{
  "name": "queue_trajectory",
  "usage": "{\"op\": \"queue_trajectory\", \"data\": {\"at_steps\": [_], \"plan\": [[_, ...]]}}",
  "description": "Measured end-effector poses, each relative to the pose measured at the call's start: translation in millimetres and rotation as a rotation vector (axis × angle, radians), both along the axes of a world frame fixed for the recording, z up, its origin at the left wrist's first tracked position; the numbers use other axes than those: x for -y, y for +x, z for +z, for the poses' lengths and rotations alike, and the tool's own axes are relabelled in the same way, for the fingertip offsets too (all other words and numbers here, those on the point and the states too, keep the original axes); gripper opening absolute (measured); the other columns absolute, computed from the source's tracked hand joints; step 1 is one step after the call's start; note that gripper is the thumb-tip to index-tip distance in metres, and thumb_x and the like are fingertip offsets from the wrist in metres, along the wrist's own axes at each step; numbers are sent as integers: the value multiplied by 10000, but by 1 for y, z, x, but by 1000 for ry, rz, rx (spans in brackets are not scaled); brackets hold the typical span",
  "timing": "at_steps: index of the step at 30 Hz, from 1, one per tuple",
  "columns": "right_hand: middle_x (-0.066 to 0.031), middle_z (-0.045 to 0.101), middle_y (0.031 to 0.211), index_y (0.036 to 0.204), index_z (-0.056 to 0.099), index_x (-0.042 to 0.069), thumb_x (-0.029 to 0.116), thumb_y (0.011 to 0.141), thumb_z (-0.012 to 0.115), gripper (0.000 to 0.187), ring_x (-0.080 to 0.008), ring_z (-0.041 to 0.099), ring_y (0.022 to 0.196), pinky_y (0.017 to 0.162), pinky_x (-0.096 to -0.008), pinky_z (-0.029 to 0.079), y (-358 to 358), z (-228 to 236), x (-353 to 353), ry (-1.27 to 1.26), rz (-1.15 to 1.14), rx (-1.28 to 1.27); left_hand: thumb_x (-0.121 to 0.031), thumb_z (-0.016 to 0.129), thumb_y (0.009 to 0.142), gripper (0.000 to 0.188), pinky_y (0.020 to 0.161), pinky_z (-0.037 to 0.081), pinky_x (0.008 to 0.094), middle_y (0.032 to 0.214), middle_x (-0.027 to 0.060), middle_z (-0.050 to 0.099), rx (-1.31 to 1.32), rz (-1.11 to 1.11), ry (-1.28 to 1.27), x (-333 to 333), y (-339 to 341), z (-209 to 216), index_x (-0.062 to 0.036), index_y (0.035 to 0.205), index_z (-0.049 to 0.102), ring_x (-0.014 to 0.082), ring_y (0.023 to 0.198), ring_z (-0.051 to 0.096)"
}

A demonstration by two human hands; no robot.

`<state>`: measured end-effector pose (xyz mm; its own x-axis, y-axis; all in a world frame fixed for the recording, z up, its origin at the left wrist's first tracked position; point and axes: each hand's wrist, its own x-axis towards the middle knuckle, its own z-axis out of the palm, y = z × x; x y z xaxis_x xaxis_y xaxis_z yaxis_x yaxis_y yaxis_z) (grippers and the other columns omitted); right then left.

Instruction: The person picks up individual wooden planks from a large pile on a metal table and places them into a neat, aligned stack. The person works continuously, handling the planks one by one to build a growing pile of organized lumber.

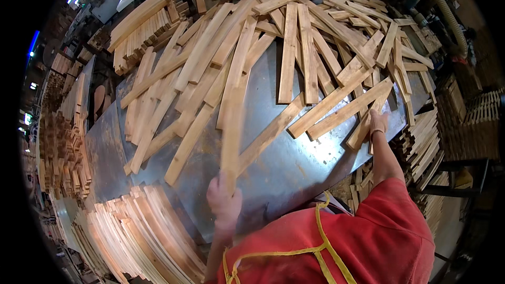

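L hand here, closed round the near end of a plank, pale wood, flat, long, squared off, pretty blurred, pointing away from the hand over the metal table. And R hand, well apart, out at the table's right side: it's on a board, straight-edged, visible grain; can't tell if the fingers are wrapped round it or just resting. Tabletop between the hands is smooth grey sheet, bright glare nearer R hand, scuffs & brownish smears about. Beyond both hands, a big loose pile: flat wooden strips, crisscrossed, fanned every which way, honey to brown tones, some w/ dark knots. Just left of & below L hand, a neat stack, long slim pieces side by side, v. pale. Far ahead-left of L hand, a tidy block of layered lengths. Beyond R hand, up right, a ribbed beige hose, curved.
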<state>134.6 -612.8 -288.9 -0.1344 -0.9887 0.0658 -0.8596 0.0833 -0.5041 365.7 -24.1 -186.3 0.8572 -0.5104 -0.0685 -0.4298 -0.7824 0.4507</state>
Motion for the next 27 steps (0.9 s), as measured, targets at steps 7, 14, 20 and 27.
{"op": "queue_trajectory", "data": {"at_steps": [7, 14, 20, 27], "plan": [[-303, 685, 1341, 1511, 480, -58, 444, 806, 858, 945, -436, 683, 1215, 1033, -481, 541, 33, -18, 12, 175, 37, 153, -495, 764, 884, 1002, 1068, 482, 440, 1353, 129, 639, 48, -233, 486, 95, 51, -38, -108, 1682, 297, 350, 1236, 622], [-1, 641, 874, 986, 672, 84, 107, 1021, 649, 48, -121, 625, 714, 566, -247, 529, 7, -58, -30, 862, 61, 1386, -485, 748, 883, 1026, 1038, 530, 447, 1383, 186, 652, -334, -82, 450, -3, 3, -17, -89, 1703, 276, 345, 1220, 659], [3, 594, 718, 854, 635, 95, 77, 929, 661, 82, -116, 575, 622, 556, -276, 458, 61, 30, -330, 1128, 654, 1094, -168, 740, 885, 853, 946, 547, 313, 1324, 116, 691, -750, 356, -520, -159, -81, -6, -61, 1659, 397, 206, 1123, 681], [-88, 758, 912, 1121, 720, 6, 159, 922, 704, 251, -219, 710, 842, 734, -332, 552, 129, 42, -523, 1465, 1235, 655, -54, 675, 956, 693, 850, 528, 254, 1141, -28, 670, -929, 701, -1046, -221, -122, 6, -38, 1615, 460, 92, 966, 629]]}}
